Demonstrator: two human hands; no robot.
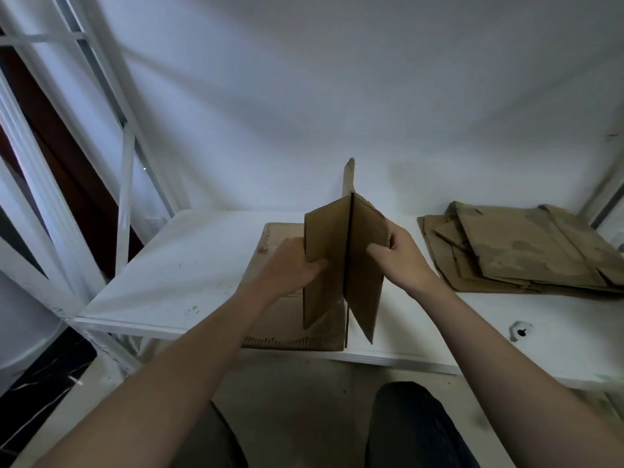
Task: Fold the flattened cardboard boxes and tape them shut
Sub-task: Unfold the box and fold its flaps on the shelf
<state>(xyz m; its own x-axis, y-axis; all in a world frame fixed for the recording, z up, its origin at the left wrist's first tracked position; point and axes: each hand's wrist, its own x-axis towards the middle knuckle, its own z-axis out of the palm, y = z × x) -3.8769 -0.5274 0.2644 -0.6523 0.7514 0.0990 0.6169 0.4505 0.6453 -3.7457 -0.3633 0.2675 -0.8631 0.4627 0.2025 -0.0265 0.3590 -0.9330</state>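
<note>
Your left hand (293,261) and right hand (398,253) grip a half-folded cardboard box (344,251) above the white worktop (175,265), flattened boxes (526,251) stacked far right.

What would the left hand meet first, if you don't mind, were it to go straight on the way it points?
The left hand grips the upright cardboard box, so it would press straight into that box's near panel; what lies behind is hidden.

The left hand (290,265) and right hand (401,255) are bare, as are the left forearm (182,359) and right forearm (486,342) to the near edge. Dark, faintly creased trousers (415,430) are worn
</note>
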